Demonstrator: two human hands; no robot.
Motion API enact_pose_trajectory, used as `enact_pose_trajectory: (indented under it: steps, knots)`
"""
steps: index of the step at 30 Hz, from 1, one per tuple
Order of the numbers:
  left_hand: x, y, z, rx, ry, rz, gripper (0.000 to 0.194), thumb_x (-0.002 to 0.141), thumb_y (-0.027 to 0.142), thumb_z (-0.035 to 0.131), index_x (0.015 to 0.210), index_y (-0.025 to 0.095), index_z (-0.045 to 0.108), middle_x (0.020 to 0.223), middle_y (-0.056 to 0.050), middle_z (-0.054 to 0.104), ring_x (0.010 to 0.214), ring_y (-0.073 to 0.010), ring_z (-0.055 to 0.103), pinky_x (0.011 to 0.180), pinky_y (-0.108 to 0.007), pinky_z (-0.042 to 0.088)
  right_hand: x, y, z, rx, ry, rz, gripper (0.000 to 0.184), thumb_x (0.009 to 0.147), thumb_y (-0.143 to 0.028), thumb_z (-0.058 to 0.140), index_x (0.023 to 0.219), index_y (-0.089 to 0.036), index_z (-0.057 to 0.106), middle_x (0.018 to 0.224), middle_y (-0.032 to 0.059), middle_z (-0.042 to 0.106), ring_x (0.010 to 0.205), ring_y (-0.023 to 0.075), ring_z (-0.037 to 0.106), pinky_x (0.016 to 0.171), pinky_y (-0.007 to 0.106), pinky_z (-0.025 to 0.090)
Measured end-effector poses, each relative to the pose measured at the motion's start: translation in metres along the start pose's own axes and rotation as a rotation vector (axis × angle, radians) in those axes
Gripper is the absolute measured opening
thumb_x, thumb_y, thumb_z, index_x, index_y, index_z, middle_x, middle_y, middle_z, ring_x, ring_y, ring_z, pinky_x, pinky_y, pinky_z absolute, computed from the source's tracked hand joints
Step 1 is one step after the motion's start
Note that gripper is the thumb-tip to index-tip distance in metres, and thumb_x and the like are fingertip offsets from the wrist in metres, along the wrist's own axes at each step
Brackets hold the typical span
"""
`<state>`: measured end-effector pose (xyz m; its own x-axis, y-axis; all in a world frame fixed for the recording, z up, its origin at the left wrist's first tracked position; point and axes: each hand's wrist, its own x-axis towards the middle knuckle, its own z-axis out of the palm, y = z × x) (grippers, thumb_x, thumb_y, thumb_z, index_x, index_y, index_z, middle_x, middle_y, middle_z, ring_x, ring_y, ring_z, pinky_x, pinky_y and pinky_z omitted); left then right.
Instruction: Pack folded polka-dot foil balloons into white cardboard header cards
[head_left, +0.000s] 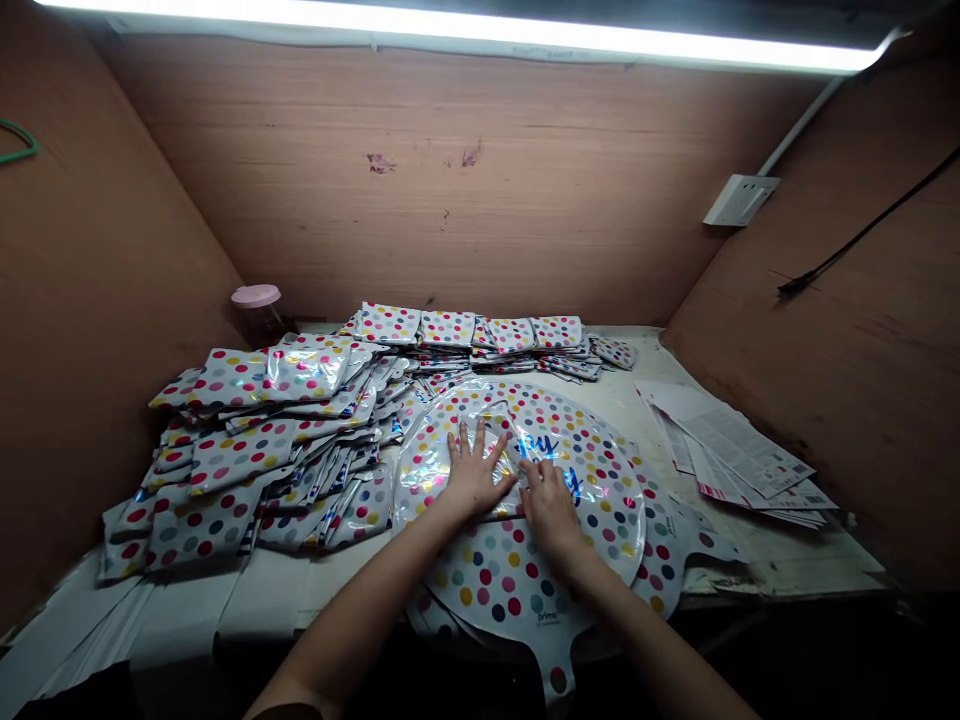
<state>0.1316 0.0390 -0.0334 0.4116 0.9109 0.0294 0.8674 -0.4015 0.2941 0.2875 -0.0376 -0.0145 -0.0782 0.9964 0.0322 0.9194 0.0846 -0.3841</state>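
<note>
A round foil balloon [495,570] with coloured polka dots lies flat in front of me, its tail pointing toward me. Blue lettering shows on its right half, and part of its left side appears folded over. My left hand [478,477] presses flat on that folded part, fingers spread. Just right of it, my right hand [551,508] has its fingers curled and pinched together at the edge of the fold; the fingertips are partly hidden. More flat balloons [660,545] lie beneath this one, with another tail sticking out at the right.
Folded dotted balloons [240,455] are heaped at the left, and a row of folded ones [450,328] lines the back. Printed sheets [739,450] lie at the right. A pink-lidded jar [256,297] stands in the back left corner. Wooden panels [420,190] enclose the table.
</note>
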Motion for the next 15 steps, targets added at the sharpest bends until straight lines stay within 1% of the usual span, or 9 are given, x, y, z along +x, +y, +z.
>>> enact_pose_trajectory:
  steps: [2,3,5,6,8,9,11,13,15]
  knots:
    - [-0.003,0.001,-0.004,0.02,-0.016,0.059,0.073,0.086,0.063,0.043,0.15,0.033,0.026,0.161,-0.01,0.013,0.145,-0.0419,0.0,0.11,-0.066,-0.004,-0.01,0.004,0.002,-0.076,0.014,-0.217,0.043,0.087,-0.014,0.049,0.129,-0.019,0.054,0.138,0.0136,0.052,0.13,0.0321,0.043,0.107,0.048,0.033]
    - [-0.004,0.002,-0.006,0.027,-0.024,0.084,0.072,0.086,0.062,0.044,0.15,0.032,0.027,0.161,-0.01,0.016,0.146,-0.0409,0.003,0.111,-0.065,-0.004,-0.012,0.007,0.004,-0.144,0.025,-0.342,0.044,0.083,-0.014,0.053,0.127,-0.018,0.056,0.139,0.0138,0.051,0.131,0.0333,0.042,0.11,0.05,0.03]
    - [0.001,0.005,-0.01,0.036,-0.035,0.12,0.068,0.087,0.057,0.046,0.148,0.029,0.033,0.159,-0.01,0.023,0.145,-0.0399,0.007,0.112,-0.064,-0.004,-0.013,0.013,0.007,-0.293,0.056,-0.537,0.047,0.08,-0.01,0.054,0.127,-0.013,0.058,0.134,0.0167,0.056,0.126,0.0339,0.048,0.108,0.052,0.034]
    - [0.007,0.007,-0.012,0.037,-0.042,0.139,0.065,0.088,0.053,0.047,0.146,0.027,0.037,0.157,-0.01,0.027,0.146,-0.0381,0.01,0.113,-0.061,-0.003,-0.011,0.016,0.009,-0.349,0.072,-0.584,0.047,0.08,-0.007,0.052,0.126,-0.011,0.058,0.13,0.0177,0.059,0.123,0.0331,0.051,0.106,0.051,0.038]
    - [0.024,0.007,-0.017,0.03,-0.066,0.175,0.056,0.09,0.047,0.047,0.142,0.025,0.044,0.154,-0.008,0.034,0.145,-0.0326,0.016,0.116,-0.054,0.0,-0.006,0.019,0.012,-0.388,0.078,-0.612,0.046,0.081,-0.002,0.048,0.125,-0.009,0.06,0.125,0.0171,0.063,0.118,0.0304,0.056,0.104,0.047,0.043]
    - [0.034,0.006,-0.02,0.025,-0.08,0.181,0.054,0.091,0.046,0.047,0.141,0.026,0.045,0.154,-0.007,0.035,0.144,-0.0312,0.019,0.117,-0.054,0.003,-0.003,0.02,0.012,-0.39,0.076,-0.627,0.046,0.081,0.0,0.047,0.124,-0.008,0.061,0.124,0.0171,0.063,0.116,0.0298,0.057,0.103,0.045,0.044]
    - [0.054,0.001,-0.026,0.017,-0.093,0.152,0.054,0.092,0.048,0.049,0.14,0.026,0.044,0.154,-0.008,0.034,0.143,-0.0333,0.023,0.114,-0.06,0.008,0.0,0.02,0.012,-0.4,0.081,-0.651,0.044,0.081,0.001,0.047,0.123,-0.005,0.061,0.123,0.0187,0.064,0.113,0.0303,0.06,0.101,0.045,0.047]
    - [0.07,-0.003,-0.031,0.013,-0.073,0.105,0.055,0.092,0.048,0.049,0.141,0.023,0.042,0.155,-0.011,0.03,0.142,-0.0361,0.022,0.111,-0.067,0.008,-0.001,0.02,0.012,-0.402,0.096,-0.664,0.044,0.081,0.002,0.048,0.123,-0.004,0.061,0.124,0.0199,0.063,0.112,0.031,0.06,0.099,0.045,0.048]
    - [0.079,-0.004,-0.033,0.003,-0.058,0.116,0.054,0.093,0.045,0.051,0.14,0.023,0.042,0.155,-0.011,0.029,0.142,-0.0351,0.023,0.112,-0.065,0.009,-0.004,0.021,0.012,-0.395,0.119,-0.661,0.045,0.081,0.003,0.048,0.124,-0.004,0.06,0.126,0.0204,0.062,0.112,0.0316,0.06,0.097,0.046,0.049]
